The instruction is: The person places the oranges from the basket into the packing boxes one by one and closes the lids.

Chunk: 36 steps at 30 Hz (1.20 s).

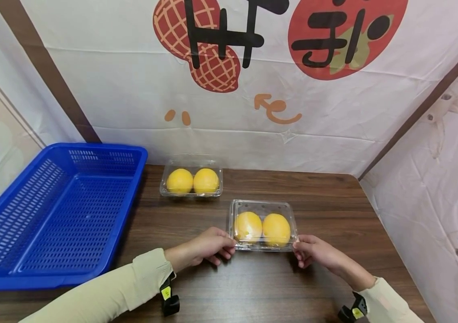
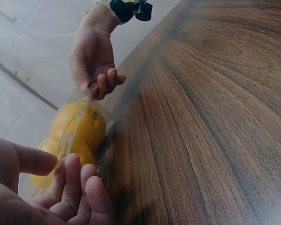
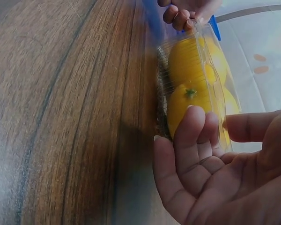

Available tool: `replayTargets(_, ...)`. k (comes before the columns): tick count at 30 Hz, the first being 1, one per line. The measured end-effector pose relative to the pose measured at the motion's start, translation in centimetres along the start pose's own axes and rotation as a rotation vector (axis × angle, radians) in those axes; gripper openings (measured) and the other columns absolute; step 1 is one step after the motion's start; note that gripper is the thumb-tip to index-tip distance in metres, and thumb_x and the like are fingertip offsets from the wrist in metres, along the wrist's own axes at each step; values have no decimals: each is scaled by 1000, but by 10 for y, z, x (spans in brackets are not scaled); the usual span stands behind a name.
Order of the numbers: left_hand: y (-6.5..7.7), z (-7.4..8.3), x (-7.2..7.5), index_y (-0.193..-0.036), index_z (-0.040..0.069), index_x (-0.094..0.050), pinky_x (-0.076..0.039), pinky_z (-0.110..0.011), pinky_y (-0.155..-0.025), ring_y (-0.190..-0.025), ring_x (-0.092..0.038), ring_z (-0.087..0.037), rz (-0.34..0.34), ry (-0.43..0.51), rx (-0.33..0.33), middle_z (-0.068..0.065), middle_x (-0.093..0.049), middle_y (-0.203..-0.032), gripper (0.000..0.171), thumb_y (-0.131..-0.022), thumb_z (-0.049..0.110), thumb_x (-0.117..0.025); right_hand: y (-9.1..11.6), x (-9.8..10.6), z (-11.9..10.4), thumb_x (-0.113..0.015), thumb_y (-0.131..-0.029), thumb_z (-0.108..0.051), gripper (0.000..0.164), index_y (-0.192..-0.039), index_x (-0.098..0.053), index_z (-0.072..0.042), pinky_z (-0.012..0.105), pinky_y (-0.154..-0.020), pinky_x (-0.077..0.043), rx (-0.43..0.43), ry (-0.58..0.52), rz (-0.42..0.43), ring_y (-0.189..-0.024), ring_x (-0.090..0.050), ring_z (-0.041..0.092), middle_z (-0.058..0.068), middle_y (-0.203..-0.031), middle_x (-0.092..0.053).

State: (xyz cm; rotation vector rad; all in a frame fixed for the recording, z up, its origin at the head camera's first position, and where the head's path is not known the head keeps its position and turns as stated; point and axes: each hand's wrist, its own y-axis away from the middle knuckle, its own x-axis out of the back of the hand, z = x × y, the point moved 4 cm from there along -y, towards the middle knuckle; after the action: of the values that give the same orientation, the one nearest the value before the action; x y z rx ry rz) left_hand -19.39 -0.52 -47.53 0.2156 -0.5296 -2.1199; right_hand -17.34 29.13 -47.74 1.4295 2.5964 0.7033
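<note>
A clear plastic clamshell box [image 1: 262, 247] holds two round yellow fruits [image 1: 276, 229] side by side, its lid down over them. My left hand [image 1: 211, 246] pinches the box's near left corner between thumb and fingers. At the near right corner, my right hand [image 1: 316, 252] has the rim pinched the same way. Seen from the right wrist, the thumb presses the rim from one side and curled fingers [image 3: 189, 131] meet it from the other. One fruit [image 3: 187, 101] shows a green stem end there. The ridged box wall stands close over the wooden table.
Behind and to the left stands a second clear box [image 1: 191, 194] with two similar yellow fruits. A large blue plastic basket [image 1: 87, 215] takes up the table's left side. Printed cloth [image 1: 229, 143] hangs along the back edge of the brown wooden table [image 1: 321, 193].
</note>
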Motion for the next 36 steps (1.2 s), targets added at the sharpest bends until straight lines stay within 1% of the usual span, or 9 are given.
replayTargets(8,0,1,-1,-96,-4,-70,-46,-17,-48,-66,-59,-8,0,-3,-8,2,-65,-76,18,-96,12,-61,0,-1,-4,-45,-105,-14,20,-91,-54,-2,32,-65,-54,-19,8,12,-67,-60,14,2,-77,-56)
replayTargets(17,0,1,-1,-95,-2,-69,-47,-18,-48,-67,-60,-9,6,-7,-1,1,-65,-77,18,-97,13,-61,0,-1,-1,-44,-106,-15,23,-96,-52,3,32,-64,-55,-18,16,16,-67,-61,14,3,-77,-57)
replayTargets(23,1,1,-2,-95,-2,-69,-47,-18,-48,-66,-59,-9,5,-13,5,1,-64,-77,17,-97,13,-61,-2,-2,-1,-44,-105,-15,22,-97,-53,4,33,-65,-55,-27,22,39,-68,-61,15,3,-77,-57)
replayTargets(28,-1,1,-2,-94,-1,-67,-47,-18,-48,-66,-59,-9,9,-9,20,0,-63,-77,16,-98,13,-60,-2,-2,-3,-43,-106,-15,22,-97,-52,3,35,-66,-55,-16,39,60,-69,-61,16,4,-77,-57)
replayTargets(33,-4,3,0,-95,-2,-66,-49,-18,-49,-67,-59,-9,28,7,34,-2,-64,-79,17,-99,12,-59,-5,-1,-5,-42,-106,-16,25,-99,-51,6,35,-66,-55,-4,49,90,-69,-61,17,4,-78,-56)
replayTargets(36,-7,5,1,-97,-3,-66,-49,-18,-50,-66,-59,-9,46,13,40,-2,-64,-79,17,-99,11,-57,-8,-1,-5,-41,-106,-15,25,-100,-52,6,35,-66,-55,-7,48,107,-70,-61,17,4,-78,-57)
